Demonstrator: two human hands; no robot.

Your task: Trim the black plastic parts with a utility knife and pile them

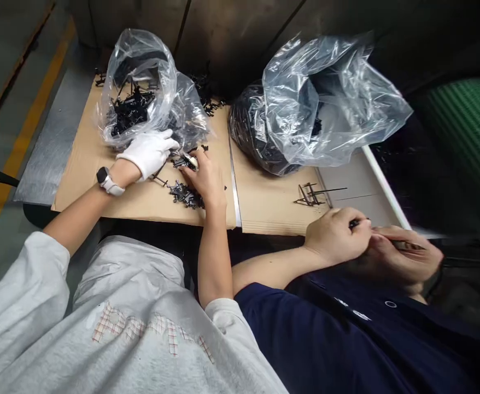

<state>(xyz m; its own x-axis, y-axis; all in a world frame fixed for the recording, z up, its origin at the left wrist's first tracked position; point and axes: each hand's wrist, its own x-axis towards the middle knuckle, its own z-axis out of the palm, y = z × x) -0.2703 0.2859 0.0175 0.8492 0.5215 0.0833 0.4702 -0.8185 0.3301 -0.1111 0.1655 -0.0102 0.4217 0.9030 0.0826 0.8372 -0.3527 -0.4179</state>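
My left hand (147, 154), in a white glove with a watch at the wrist, lies at the near edge of a clear plastic bag (141, 46). Its fingers are stretched out, and whatever may be under them is hidden. Inside that bag is a heap of small black plastic parts (131, 112). Close by on the right, my bare right hand (205, 178) is closed, thumb and fingers around a small black plastic part (181, 162). A small pale piece (193, 162) shows at its fingertips; its kind is unclear. Beneath this hand lies a pile of loose black parts (185, 194).
Cardboard (88, 180) covers the tabletop. To the right stands a larger clear bag (289, 115) of black parts, with a thin black frame (309, 194) before it. A co-worker's hands (338, 235) hold something small and dark. More black parts (207, 93) lie behind the left bag.
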